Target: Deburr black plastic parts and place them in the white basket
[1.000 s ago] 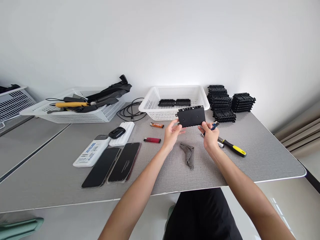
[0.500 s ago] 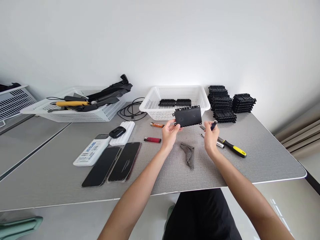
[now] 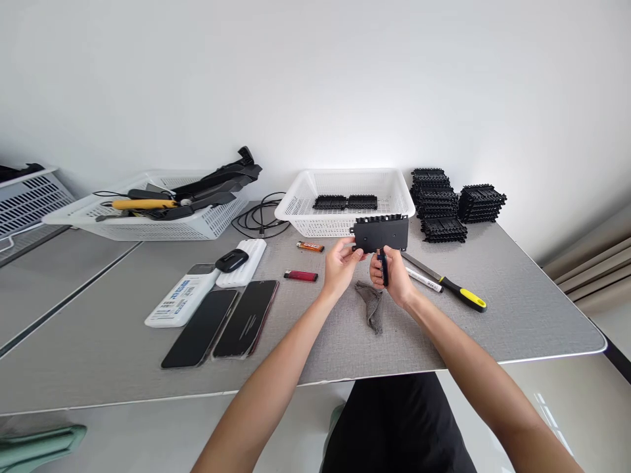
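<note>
My left hand (image 3: 339, 266) holds a flat black plastic plate (image 3: 382, 232) by its left edge, upright above the table. My right hand (image 3: 393, 276) grips a small dark pen-like tool (image 3: 383, 265), its tip pointing up against the plate's lower edge. A crumpled grey cloth (image 3: 372, 303) lies on the table just below both hands. Behind the plate stands a white basket (image 3: 305, 197) holding two similar black plates.
Stacks of black plates (image 3: 444, 200) sit at the back right. A yellow-handled tool (image 3: 453, 289) and a white marker (image 3: 422, 279) lie right of my hands. Two lighters (image 3: 300, 275), two phones (image 3: 224, 325), white boxes and a second basket of tools (image 3: 148, 210) lie left.
My right hand let go of the plate's right corner, swung out, then came back under the plate with the dark tool upright. The plate shifted slightly.
</note>
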### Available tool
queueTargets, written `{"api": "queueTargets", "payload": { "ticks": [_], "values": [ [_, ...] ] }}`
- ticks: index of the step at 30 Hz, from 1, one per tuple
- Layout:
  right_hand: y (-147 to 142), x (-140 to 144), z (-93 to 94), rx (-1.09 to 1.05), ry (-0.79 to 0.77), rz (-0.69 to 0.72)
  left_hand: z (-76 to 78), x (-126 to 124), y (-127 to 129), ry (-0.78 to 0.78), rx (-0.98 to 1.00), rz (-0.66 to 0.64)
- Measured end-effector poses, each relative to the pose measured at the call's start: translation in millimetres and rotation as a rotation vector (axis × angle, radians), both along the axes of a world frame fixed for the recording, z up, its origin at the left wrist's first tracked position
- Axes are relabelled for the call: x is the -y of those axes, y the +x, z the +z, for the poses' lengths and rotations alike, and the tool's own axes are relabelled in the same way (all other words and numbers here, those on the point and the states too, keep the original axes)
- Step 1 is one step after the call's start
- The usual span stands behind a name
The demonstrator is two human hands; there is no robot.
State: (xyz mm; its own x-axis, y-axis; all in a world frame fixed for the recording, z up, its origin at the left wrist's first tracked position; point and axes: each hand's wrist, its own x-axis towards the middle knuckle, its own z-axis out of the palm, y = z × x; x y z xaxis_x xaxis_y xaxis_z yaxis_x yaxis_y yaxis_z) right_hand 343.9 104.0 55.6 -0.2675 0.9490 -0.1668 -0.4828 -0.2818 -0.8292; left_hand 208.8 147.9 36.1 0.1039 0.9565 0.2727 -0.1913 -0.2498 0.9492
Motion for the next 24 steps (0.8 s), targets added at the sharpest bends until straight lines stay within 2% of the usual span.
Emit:
{"api": "queueTargets", "payload": {
  "ticks": [9, 24],
  "values": [
    [-0.2, 3.2, -0.2, -0.025, -0.067, 0.055, -2.5, 4.6, 3.1, 0.008, -0.052, -0.044],
    [-1.4, 3.1, -1.5, -0.049, -0.163, 0.022, -6.5, 5.5, 4.2, 0.070, -0.139, -0.078]
  ]
}}
